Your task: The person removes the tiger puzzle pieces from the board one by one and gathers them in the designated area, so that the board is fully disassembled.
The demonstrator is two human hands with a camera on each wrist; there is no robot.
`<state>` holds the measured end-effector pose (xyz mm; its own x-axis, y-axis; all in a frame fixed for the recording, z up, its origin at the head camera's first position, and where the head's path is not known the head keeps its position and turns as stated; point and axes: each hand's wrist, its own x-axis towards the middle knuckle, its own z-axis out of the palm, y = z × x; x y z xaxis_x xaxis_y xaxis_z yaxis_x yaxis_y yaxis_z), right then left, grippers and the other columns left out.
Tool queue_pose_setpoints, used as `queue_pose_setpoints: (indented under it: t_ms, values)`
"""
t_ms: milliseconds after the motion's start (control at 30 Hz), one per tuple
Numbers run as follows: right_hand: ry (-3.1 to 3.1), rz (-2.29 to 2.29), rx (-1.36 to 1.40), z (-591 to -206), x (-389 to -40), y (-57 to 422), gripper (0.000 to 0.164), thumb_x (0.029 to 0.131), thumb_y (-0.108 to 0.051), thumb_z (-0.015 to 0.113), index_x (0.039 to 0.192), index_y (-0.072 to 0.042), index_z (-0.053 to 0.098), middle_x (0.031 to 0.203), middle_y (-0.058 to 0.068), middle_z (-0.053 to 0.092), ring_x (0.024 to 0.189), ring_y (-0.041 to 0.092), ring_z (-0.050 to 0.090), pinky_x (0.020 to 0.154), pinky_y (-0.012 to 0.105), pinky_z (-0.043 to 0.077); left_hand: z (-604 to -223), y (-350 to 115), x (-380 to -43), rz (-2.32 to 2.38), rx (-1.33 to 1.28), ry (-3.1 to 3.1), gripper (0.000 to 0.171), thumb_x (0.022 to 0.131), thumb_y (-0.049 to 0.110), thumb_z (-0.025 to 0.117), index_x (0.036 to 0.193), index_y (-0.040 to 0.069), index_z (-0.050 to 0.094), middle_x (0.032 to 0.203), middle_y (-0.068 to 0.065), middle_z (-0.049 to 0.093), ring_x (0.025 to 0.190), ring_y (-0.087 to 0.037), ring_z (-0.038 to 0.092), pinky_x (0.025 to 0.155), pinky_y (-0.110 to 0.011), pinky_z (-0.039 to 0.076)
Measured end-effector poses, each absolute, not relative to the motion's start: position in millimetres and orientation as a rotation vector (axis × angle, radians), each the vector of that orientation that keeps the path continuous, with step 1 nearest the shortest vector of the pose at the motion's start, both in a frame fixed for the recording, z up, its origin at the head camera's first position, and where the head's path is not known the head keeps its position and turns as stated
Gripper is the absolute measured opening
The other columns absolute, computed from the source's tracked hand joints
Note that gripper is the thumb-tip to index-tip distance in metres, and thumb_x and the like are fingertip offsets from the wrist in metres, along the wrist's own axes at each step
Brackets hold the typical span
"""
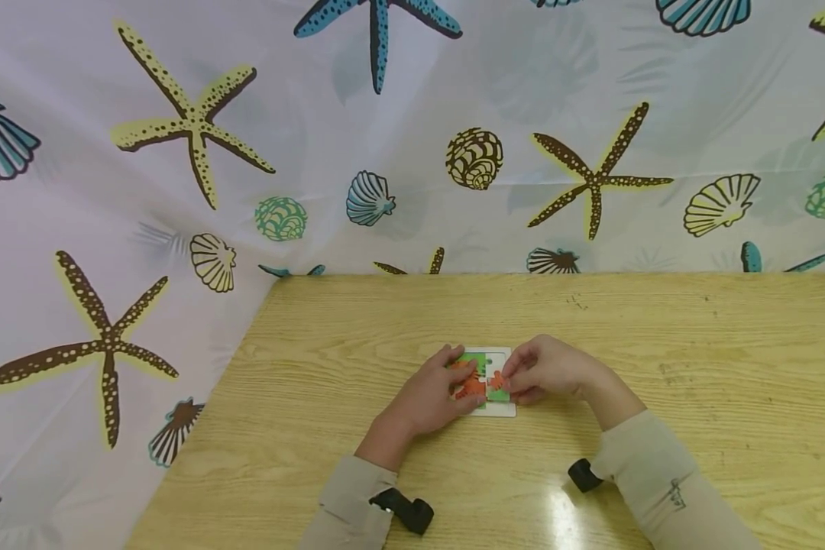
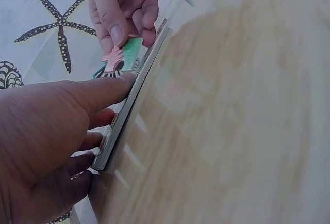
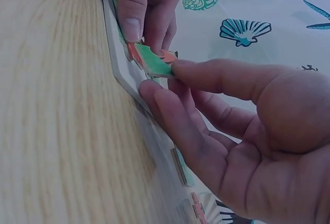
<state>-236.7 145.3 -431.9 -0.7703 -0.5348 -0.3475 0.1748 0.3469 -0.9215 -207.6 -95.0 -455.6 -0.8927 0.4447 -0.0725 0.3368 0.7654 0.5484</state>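
A small jigsaw puzzle board [image 1: 500, 411] with a white rim lies on the table, its left part filled with green and orange pieces. My left hand [image 1: 426, 393] rests over that side, fingers spread and thumb straight on the pieces near the front edge. From the right, my right hand [image 1: 550, 367] pinches a green and orange puzzle piece [image 3: 156, 63] between thumb and fingers. In the right wrist view this piece is tilted over the board, close to my left thumb. The left wrist view shows the same piece [image 2: 132, 50] just beyond the left thumb tip.
The wooden table [image 1: 357, 321] extends on all sides of the board. In the right wrist view, a green piece [image 3: 183, 166] and a reddish piece [image 3: 198, 207] lie below my right hand. A cloth [image 1: 412, 137] printed with starfish and shells hangs behind the table.
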Motion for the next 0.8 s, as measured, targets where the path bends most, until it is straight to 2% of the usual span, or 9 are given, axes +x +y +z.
queue_pose_setpoints:
  t_ms: [233,433,633,800]
  values:
    - [1.972,-1.495,-0.27,-429.3,-237.5,145.9,0.014,0.099,0.002,0.063,0.111,0.009,0.063,0.098,0.015,0.068,0.08,0.02,0.069,0.075,0.032,0.063,-456.4,-94.6,-208.4,0.797,0.622,2.763,0.064,0.1,0.038,0.071,0.154,0.009,0.051,0.167,-0.013,0.033,0.158,-0.037,0.021,0.122,-0.052,0.033]
    - [1.985,-1.494,-0.271,-428.8,-239.6,146.9,0.017,0.102,0.0,0.057,0.116,0.009,0.06,0.101,0.016,0.065,0.082,0.02,0.069,0.075,0.032,0.063,-456.5,-94.8,-209.2,0.799,0.632,2.769,0.064,0.1,0.037,0.072,0.153,0.006,0.052,0.166,-0.015,0.033,0.157,-0.038,0.023,0.122,-0.052,0.034]
    - [2.003,-1.493,-0.286,-431.0,-241.4,147.3,0.019,0.101,-0.001,0.06,0.117,0.009,0.061,0.098,0.013,0.067,0.078,0.018,0.068,0.073,0.03,0.062,-458.7,-95.3,-210.6,0.796,0.646,2.778,0.065,0.099,0.038,0.072,0.152,0.006,0.052,0.166,-0.016,0.034,0.157,-0.038,0.024,0.121,-0.052,0.035]
    - [1.994,-1.506,-0.294,-431.1,-241.0,148.1,0.021,0.1,0.0,0.061,0.12,0.009,0.062,0.097,0.012,0.068,0.081,0.019,0.069,0.074,0.03,0.06,-459.8,-95.1,-211.1,0.795,0.646,2.779,0.065,0.099,0.039,0.072,0.152,0.007,0.052,0.166,-0.015,0.034,0.157,-0.038,0.024,0.121,-0.052,0.035]
